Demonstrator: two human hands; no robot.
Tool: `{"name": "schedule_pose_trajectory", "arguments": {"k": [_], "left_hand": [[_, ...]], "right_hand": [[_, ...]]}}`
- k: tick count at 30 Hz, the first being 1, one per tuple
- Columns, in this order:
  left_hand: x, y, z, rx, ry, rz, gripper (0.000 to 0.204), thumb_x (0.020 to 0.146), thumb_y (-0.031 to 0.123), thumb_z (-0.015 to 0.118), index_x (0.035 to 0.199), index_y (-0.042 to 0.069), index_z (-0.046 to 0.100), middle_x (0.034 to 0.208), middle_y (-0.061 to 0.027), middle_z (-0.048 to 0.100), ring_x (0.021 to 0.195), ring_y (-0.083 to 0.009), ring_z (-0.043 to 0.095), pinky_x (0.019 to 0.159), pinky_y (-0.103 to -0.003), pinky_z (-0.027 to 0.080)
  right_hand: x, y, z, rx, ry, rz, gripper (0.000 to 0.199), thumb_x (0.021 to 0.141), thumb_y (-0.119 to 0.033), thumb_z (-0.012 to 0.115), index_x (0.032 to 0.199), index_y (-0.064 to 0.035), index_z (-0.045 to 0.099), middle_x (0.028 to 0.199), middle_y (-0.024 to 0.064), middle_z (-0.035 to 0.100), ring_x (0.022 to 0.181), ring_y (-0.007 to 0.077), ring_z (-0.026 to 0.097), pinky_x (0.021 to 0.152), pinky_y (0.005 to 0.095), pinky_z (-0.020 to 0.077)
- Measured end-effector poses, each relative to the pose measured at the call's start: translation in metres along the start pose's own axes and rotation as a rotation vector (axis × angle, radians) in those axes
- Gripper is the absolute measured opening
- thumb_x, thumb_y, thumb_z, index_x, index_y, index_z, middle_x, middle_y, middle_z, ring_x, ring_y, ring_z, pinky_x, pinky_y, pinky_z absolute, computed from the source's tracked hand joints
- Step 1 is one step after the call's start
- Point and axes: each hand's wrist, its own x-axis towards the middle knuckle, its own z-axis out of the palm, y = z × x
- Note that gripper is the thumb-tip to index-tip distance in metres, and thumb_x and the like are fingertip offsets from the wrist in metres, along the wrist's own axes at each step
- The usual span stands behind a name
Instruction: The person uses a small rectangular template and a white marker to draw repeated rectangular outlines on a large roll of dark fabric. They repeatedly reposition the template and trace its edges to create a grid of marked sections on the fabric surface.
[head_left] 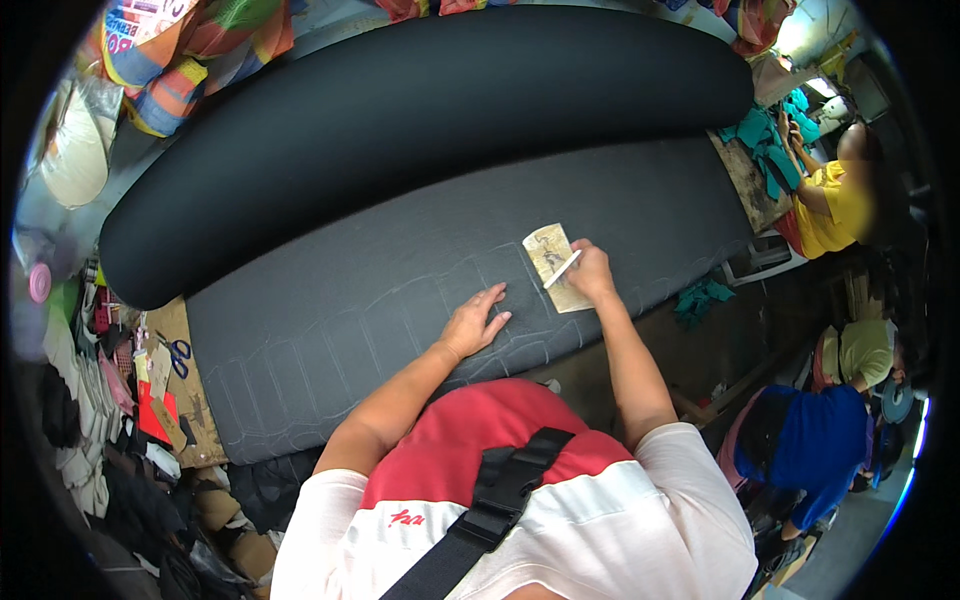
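Note:
Dark grey fabric (330,290) is spread over the table, with pale outlines drawn across its near half. On it lies a tan card template (547,240) with dark markings, tilted slightly. My right hand (592,272) pinches a slim white pen (562,268) above the template, resting by its right edge. My left hand (476,322) is flat on the fabric left of the template, fingers apart and holding nothing. Whether the pen tip touches the card or the fabric I cannot tell.
A long black fabric roll (430,100) lies along the table's far side. Blue-handled scissors (179,358) and paper pieces sit at the left end. Teal cloth (770,150) is piled at the right, near a person in yellow (832,205). Another person in blue (815,440) is lower right.

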Motion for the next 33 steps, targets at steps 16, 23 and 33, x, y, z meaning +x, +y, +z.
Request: {"name": "schedule_pose_trajectory", "arguments": {"k": [16,23,33], "left_hand": [[0.061,0.034,0.048,0.492,0.035,-0.13,0.094,0.067,0.049,0.074,0.141,0.01,0.031,0.145,-0.0133,0.033,0.136,-0.0347,0.025,0.11,-0.051,0.016],[0.058,0.032,0.042,-0.476,0.698,-0.149,0.065,0.075,0.015,0.073,0.131,0.001,0.043,0.117,-0.0188,0.059,0.109,-0.0268,0.058,0.095,-0.036,0.043],[0.039,0.043,0.069,0.264,0.317,-0.035,0.023,0.077,0.009,0.064,0.099,0.009,0.065,0.102,-0.0083,0.064,0.11,-0.0254,0.055,0.099,-0.053,0.033]], "right_hand": [[-0.001,0.013,-0.003,0.141,-0.15,-0.135,0.033,0.066,-0.008,0.075,0.094,0.0004,0.061,0.07,0.0129,0.062,0.063,0.0244,0.062,0.063,0.0341,0.0502],[0.02,0.001,-0.042,0.273,0.017,-0.864,0.021,0.067,0.001,0.068,0.085,-0.0062,0.061,0.085,0.0082,0.065,0.093,0.0278,0.06,0.082,0.0354,0.0481],[0.016,0.078,-0.034,0.132,0.079,-0.538,0.025,0.075,-0.02,0.072,0.093,-0.0076,0.06,0.1,0.0153,0.061,0.1,0.0332,0.055,0.086,0.0431,0.0437]]}}
